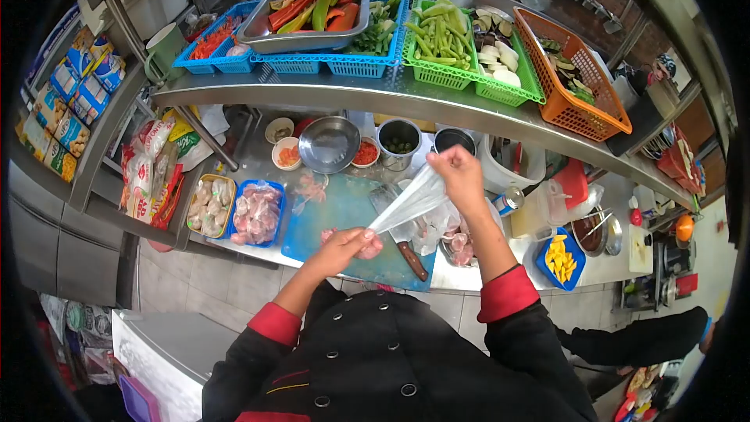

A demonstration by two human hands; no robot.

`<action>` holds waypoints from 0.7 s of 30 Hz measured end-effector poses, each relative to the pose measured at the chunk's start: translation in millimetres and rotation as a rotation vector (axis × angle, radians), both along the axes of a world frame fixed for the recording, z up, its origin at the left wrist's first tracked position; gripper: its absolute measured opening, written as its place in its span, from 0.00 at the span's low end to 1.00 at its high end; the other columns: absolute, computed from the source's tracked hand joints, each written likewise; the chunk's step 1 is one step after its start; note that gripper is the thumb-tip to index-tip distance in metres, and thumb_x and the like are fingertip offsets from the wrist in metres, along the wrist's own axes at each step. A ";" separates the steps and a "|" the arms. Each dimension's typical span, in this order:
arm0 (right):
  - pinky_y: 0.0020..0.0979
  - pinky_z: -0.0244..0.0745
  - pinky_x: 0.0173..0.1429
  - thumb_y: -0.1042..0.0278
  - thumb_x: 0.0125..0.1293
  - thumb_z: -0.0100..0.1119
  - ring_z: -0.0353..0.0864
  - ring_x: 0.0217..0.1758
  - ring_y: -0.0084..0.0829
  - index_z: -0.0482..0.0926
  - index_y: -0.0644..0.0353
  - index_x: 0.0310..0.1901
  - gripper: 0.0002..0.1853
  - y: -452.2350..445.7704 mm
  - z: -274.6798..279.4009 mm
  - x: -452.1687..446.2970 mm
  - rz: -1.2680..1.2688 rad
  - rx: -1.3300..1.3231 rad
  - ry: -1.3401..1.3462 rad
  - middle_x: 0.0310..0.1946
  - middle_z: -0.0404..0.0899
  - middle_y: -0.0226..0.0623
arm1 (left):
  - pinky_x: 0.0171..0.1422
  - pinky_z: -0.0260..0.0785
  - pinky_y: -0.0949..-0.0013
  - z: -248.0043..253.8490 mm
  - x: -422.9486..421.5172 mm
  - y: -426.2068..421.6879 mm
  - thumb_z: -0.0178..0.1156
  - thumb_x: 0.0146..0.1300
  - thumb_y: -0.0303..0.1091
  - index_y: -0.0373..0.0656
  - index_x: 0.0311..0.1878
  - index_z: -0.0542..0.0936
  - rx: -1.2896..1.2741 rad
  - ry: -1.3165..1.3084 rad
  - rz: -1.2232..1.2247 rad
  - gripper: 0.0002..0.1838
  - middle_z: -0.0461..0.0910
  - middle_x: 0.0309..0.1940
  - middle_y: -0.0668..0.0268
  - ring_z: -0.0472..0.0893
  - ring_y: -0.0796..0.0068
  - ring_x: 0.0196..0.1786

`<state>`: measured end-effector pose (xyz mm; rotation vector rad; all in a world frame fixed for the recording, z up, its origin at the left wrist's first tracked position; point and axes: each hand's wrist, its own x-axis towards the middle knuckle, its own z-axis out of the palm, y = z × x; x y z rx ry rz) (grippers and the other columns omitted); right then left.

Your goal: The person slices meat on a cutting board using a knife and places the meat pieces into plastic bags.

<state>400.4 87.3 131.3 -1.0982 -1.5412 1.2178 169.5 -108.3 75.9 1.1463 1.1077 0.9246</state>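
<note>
Here, left hand [341,252] and right hand [459,177] grip one plastic film [410,202]; one knife [412,260] nearby.

White plastic [412,199] above blue board [344,202]

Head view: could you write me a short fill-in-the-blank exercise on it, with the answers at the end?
1. Of the left hand and right hand, both gripping white plastic, the ____ hand appears higher in the picture.
2. The knife has a handle coloured ____.
3. The yellow pieces lie in a tray coloured ____.
4. The basket at the picture's right end of the shelf is coloured ____.

Missing words: right; brown; blue; orange.
</note>
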 end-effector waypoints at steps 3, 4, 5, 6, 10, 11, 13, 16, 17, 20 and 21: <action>0.27 0.75 0.40 0.66 0.68 0.72 0.78 0.34 0.20 0.82 0.64 0.42 0.11 -8.0 -24.9 10.5 0.007 -0.244 -0.088 0.29 0.82 0.29 | 0.49 0.72 0.69 -12.2 -4.6 -6.5 0.48 0.83 0.50 0.36 0.46 0.84 -0.050 0.086 0.017 0.25 0.83 0.36 0.70 0.80 0.77 0.38; 0.27 0.75 0.40 0.66 0.68 0.72 0.78 0.34 0.20 0.82 0.64 0.42 0.11 -12.4 -31.0 10.7 0.000 -0.248 -0.081 0.29 0.82 0.29 | 0.46 0.72 0.68 -15.7 -5.5 -9.1 0.49 0.82 0.50 0.36 0.43 0.84 -0.052 0.142 0.039 0.26 0.82 0.33 0.69 0.78 0.77 0.36; 0.28 0.76 0.40 0.66 0.69 0.72 0.79 0.35 0.21 0.82 0.65 0.46 0.12 -17.3 -38.2 7.1 -0.086 -0.023 -0.007 0.33 0.83 0.32 | 0.46 0.72 0.68 -24.5 -9.1 -11.2 0.49 0.82 0.50 0.36 0.43 0.84 -0.054 0.151 0.028 0.26 0.82 0.33 0.69 0.78 0.77 0.36; 0.29 0.76 0.40 0.66 0.69 0.71 0.80 0.35 0.23 0.82 0.65 0.50 0.14 -23.2 -41.8 2.1 -0.173 0.202 0.065 0.37 0.84 0.35 | 0.43 0.70 0.69 -36.7 -13.8 -12.8 0.49 0.82 0.50 0.37 0.41 0.84 -0.032 0.254 0.065 0.26 0.81 0.31 0.69 0.77 0.79 0.34; 0.39 0.78 0.52 0.73 0.66 0.63 0.83 0.49 0.41 0.78 0.60 0.62 0.22 -92.8 11.1 -7.4 0.086 0.413 -0.149 0.50 0.81 0.44 | 0.37 0.67 0.70 -33.8 -11.8 -11.4 0.50 0.82 0.49 0.38 0.34 0.80 -0.012 0.502 0.173 0.25 0.77 0.26 0.69 0.73 0.79 0.30; 0.40 0.78 0.55 0.75 0.66 0.61 0.83 0.51 0.46 0.78 0.59 0.64 0.23 -109.7 8.3 -14.0 0.296 0.331 -0.105 0.49 0.81 0.46 | 0.37 0.67 0.70 -26.8 -6.3 -9.1 0.50 0.82 0.49 0.38 0.34 0.80 -0.007 0.505 0.155 0.25 0.77 0.26 0.69 0.73 0.79 0.30; 0.43 0.78 0.56 0.78 0.65 0.55 0.82 0.53 0.53 0.75 0.56 0.67 0.27 -130.7 -10.6 -27.8 0.613 0.248 -0.180 0.48 0.81 0.48 | 0.36 0.66 0.68 -9.8 4.7 -1.9 0.51 0.81 0.48 0.38 0.34 0.77 -0.144 0.443 0.133 0.24 0.71 0.22 0.68 0.72 0.78 0.29; 0.48 0.78 0.57 0.76 0.66 0.55 0.81 0.54 0.58 0.73 0.54 0.68 0.27 -130.5 -41.8 -25.5 0.608 0.240 -0.235 0.50 0.81 0.51 | 0.41 0.68 0.56 -2.0 4.7 0.7 0.53 0.79 0.49 0.37 0.33 0.80 0.022 0.565 0.096 0.25 0.77 0.23 0.60 0.77 0.61 0.31; 0.51 0.78 0.54 0.71 0.68 0.58 0.82 0.51 0.57 0.78 0.55 0.61 0.19 -127.4 -64.7 -26.5 0.492 0.277 -0.242 0.47 0.82 0.49 | 0.41 0.68 0.56 -5.3 -0.2 -0.4 0.53 0.79 0.49 0.37 0.33 0.80 0.018 0.571 0.086 0.25 0.77 0.23 0.60 0.77 0.61 0.31; 0.51 0.78 0.50 0.64 0.70 0.60 0.83 0.47 0.55 0.82 0.57 0.50 0.11 -119.1 -61.8 -13.9 0.498 0.285 -0.398 0.43 0.82 0.46 | 0.41 0.68 0.54 -8.2 -5.7 -0.9 0.63 0.73 0.44 0.38 0.37 0.83 0.072 0.563 0.003 0.17 0.77 0.24 0.60 0.78 0.60 0.35; 0.51 0.78 0.50 0.64 0.70 0.60 0.83 0.47 0.55 0.82 0.57 0.50 0.11 -120.1 -61.3 -13.5 0.483 0.284 -0.394 0.43 0.82 0.46 | 0.42 0.69 0.56 0.6 1.2 0.3 0.67 0.70 0.40 0.38 0.38 0.85 0.354 0.695 0.031 0.13 0.76 0.24 0.60 0.78 0.61 0.37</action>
